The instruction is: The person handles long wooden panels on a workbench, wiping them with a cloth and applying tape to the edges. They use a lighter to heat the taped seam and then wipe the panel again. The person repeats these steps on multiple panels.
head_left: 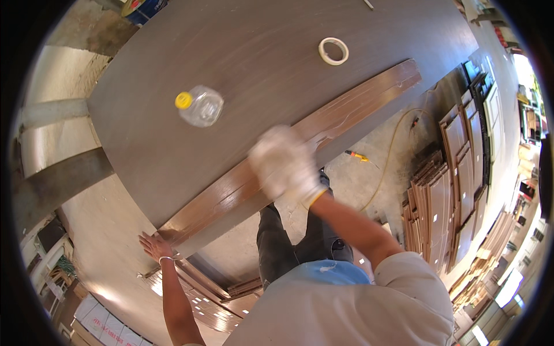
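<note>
A long, narrow brown board (369, 101) with a glossy face lies slantwise along the near edge of a dark table (173, 155). Pale streaks run along its surface. My left hand (154, 247) is bare, its fingers spread at the board's left end by the table corner. Over the board's middle is my right hand (283, 164), in a white glove with a yellow cuff. Motion blur smears its fingers, so whether anything is in them cannot be made out. Beyond the board are a clear plastic bottle (203, 107) with a yellow cap and a roll of pale tape (333, 51).
On the floor to the right, a yellow-and-black tool (359, 156) lies near a yellow hose (388, 173). Stacks of brown panels (430, 207) stand farther right. More brown boards (202, 282) sit low at the left. A blue can (144, 10) is by the far left table edge.
</note>
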`<state>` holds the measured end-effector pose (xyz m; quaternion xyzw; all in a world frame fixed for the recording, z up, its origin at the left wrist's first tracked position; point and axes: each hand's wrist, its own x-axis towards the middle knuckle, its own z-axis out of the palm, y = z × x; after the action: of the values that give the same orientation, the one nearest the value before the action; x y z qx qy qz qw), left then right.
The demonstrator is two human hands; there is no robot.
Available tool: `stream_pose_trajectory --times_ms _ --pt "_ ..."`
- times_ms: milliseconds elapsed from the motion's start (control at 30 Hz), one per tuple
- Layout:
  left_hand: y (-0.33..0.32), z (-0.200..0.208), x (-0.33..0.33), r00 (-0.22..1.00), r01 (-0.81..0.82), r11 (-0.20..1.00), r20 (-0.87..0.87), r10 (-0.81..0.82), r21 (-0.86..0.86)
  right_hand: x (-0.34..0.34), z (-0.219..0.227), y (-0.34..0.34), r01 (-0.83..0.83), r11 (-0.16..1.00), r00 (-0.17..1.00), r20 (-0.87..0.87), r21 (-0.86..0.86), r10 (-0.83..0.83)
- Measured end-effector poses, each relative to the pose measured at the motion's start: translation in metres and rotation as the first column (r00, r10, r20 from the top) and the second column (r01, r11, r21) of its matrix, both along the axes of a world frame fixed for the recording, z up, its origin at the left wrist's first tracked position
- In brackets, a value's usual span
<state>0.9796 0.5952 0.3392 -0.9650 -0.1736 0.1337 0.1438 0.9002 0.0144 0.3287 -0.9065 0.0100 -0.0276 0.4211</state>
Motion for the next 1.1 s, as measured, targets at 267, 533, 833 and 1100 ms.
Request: stream_pose_trajectory --times_ms 267,533,833,1100 --pt "-0.327 0.004 -0.013 0.775 0.629 0.645 0.28 -0.567 -0.434 0.029 0.009 -0.187 0.613 0.758 0.789 0.115 -0.225 -0.604" --pt "-0.626 -0.01 0.026 0.743 0.66 0.584 0.295 -0.601 -0.472 -0.007 -0.012 -0.363 0.459 0.884 0.888 0.027 -0.089 -0.458" --pt "-0.718 -0.022 0.012 0.699 0.703 0.568 0.269 -0.662 -0.428 0.037 0.046 -0.367 0.319 0.948 0.94 0.13 0.0 -0.316" --pt "-0.721 -0.022 0.012 0.613 0.783 0.502 0.322 -0.721 -0.367 0.057 0.046 -0.469 0.694 0.669 0.707 0.075 -0.267 -0.703"
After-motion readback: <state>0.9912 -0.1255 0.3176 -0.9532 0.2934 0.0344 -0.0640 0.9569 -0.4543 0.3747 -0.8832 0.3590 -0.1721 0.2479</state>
